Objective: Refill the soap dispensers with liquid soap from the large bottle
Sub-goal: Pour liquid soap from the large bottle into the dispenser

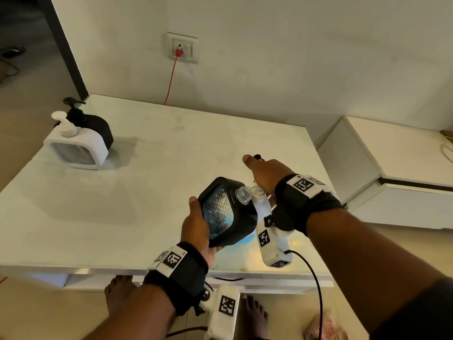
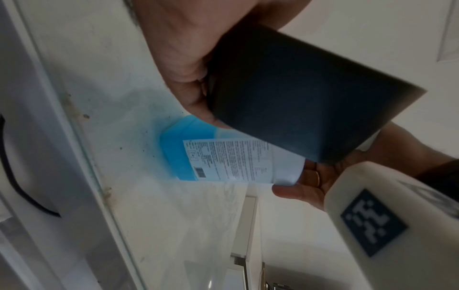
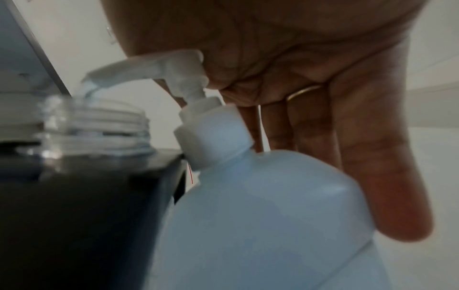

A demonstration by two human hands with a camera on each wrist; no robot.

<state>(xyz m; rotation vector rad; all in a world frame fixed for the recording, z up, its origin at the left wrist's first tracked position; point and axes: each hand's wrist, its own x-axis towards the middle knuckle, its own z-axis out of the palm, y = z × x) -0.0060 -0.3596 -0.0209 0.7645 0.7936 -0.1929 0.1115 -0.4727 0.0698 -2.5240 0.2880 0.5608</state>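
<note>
My left hand (image 1: 196, 227) grips a black square dispenser (image 1: 220, 212) and holds it tilted above the white table (image 1: 147, 192). Its clear threaded neck (image 1: 243, 195) is uncapped. The large soap bottle (image 2: 223, 159) stands just right of it, with blue liquid in its lower part. My right hand (image 1: 264, 173) rests palm-down on the bottle's white pump head (image 3: 159, 66), fingers straight. The pump's spout reaches over the open neck (image 3: 94, 121). In the head view my right wrist hides most of the bottle (image 1: 263, 209).
A white pump dispenser (image 1: 76, 148) and a second black one (image 1: 95, 126) stand at the table's far left corner. A small black part (image 1: 257, 157) lies beyond my right thumb. A white cabinet (image 1: 392, 168) sits to the right. A red cord (image 1: 171, 77) hangs from the wall socket.
</note>
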